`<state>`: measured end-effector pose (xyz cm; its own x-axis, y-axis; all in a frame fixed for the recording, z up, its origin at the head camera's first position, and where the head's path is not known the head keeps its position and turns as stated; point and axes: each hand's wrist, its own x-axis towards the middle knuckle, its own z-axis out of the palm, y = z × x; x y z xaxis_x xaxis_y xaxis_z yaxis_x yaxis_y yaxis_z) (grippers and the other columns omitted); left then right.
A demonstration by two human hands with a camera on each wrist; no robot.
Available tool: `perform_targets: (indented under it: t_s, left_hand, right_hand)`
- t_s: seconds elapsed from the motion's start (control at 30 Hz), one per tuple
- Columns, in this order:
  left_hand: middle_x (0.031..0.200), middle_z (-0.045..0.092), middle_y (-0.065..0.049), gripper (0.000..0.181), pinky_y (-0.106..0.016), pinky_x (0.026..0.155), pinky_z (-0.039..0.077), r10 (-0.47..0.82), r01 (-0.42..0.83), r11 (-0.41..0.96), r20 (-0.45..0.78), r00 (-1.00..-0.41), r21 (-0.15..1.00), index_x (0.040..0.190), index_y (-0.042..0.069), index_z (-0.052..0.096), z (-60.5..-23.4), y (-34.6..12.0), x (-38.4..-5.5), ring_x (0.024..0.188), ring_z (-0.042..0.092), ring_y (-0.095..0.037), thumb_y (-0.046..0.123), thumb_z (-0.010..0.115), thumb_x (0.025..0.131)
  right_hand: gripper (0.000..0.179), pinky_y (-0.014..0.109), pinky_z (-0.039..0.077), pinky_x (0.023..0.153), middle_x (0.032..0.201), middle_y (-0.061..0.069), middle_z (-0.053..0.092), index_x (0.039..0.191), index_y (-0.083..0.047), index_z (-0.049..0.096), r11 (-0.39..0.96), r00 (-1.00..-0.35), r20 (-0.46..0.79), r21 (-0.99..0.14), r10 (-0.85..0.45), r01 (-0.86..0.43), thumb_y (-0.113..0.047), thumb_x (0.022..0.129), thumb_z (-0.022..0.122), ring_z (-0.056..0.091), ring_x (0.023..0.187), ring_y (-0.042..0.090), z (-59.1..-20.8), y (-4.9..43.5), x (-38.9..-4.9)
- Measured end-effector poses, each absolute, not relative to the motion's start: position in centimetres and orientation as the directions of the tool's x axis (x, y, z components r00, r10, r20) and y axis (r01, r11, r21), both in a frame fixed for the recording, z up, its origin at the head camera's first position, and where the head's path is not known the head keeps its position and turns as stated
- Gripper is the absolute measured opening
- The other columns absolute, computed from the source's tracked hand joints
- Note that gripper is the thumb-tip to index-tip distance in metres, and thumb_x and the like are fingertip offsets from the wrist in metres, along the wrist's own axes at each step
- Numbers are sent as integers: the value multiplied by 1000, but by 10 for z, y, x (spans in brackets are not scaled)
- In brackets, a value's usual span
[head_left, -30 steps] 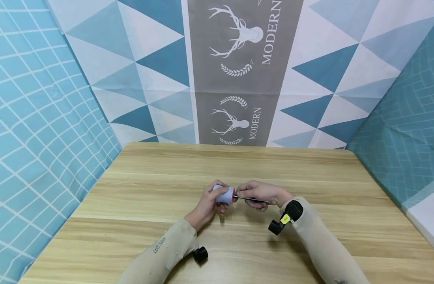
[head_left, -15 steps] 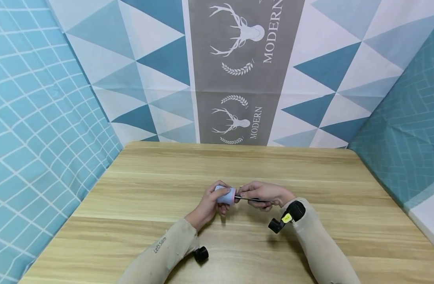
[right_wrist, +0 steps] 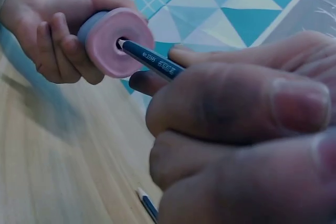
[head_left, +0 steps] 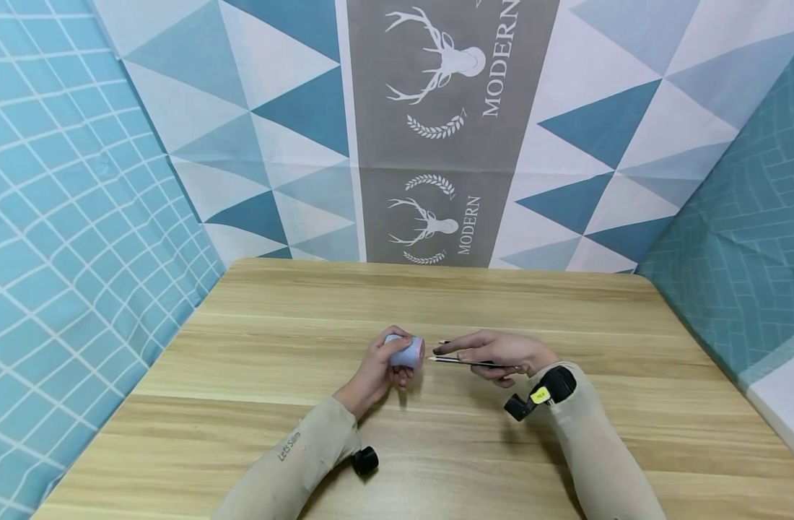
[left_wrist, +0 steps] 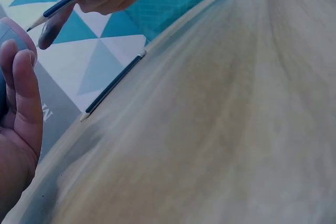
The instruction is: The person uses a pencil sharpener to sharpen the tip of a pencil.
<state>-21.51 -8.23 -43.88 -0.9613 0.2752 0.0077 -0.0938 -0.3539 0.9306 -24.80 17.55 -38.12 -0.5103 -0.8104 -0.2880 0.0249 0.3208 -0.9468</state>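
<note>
A pencil sharpener with a light blue body and a pink end sits in my left hand, gripped by its curled fingers, the pink end facing right. My right hand pinches a dark pencil between thumb and fingers. Its bare wooden point is toward the sharpener, a short gap away in the head view. From the right wrist, the tip of the pencil lines up with the round hole in the pink end. Dark smudges mark the right fingertips.
A second dark pencil lies on the wooden table, beyond the right hand, which mostly hides it in the head view. Patterned cloth hangs behind the table and along both sides.
The pencil's point was in the sharpener's hole and is now out of it. My right hand has moved right with the pencil; my left hand has shifted slightly left with the sharpener.
</note>
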Motion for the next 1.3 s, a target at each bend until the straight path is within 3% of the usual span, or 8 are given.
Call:
perform_targets:
  t_s: [0.2, 0.7, 0.8, 1.03, 1.3]
  left_hand:
    - [70, 59, -10, 8, -24, 35, 46, 291, -94, -347, 12, -957, 933, 89, 20, 61, -439, -83, -216, 42, 54, -11, 19, 55, 93]
    - [73, 58, -10, 7, -23, 36, 46, 287, -115, -338, -14, -958, 934, 89, 20, 60, -437, -84, -214, 45, 54, -11, 21, 54, 94]
    - [74, 57, -10, 7, -23, 36, 45, 281, -114, -340, -15, -960, 933, 88, 20, 60, -437, -84, -214, 45, 54, -11, 21, 54, 93]
    - [77, 57, -10, 8, -21, 37, 44, 279, -110, -339, -12, -960, 934, 87, 20, 59, -439, -84, -215, 47, 54, -12, 21, 54, 93]
    - [77, 56, -10, 6, -21, 37, 45, 277, -125, -348, -26, -961, 929, 89, 20, 59, -437, -83, -215, 47, 54, -12, 20, 54, 93]
  right_hand:
    - [46, 23, 38, 36, 51, -6, 37, 146, -2, 46, 296, -490, -275, -954, -827, 36, -21, 105, 49, 33, 40, 6, -381, 174, -248]
    - [37, 22, 43, 42, 57, -2, 46, 127, 16, 46, 229, -580, -141, -970, -802, -81, -15, 106, 40, 39, 41, 5, -367, 189, -252]
    - [36, 22, 42, 44, 61, 0, 50, 123, 18, 42, 192, -630, -92, -977, -771, -92, -14, 107, 39, 41, 43, 6, -366, 195, -255]
    - [30, 25, 42, 46, 73, 4, 64, 125, 8, 40, 152, -832, -35, -987, -553, -60, -15, 109, 34, 47, 48, 9, -367, 208, -262]
    - [26, 34, 58, 56, 95, 2, 75, 128, 1, 39, 136, -914, -72, -991, -399, 18, -17, 110, 33, 67, 63, 15, -364, 226, -265]
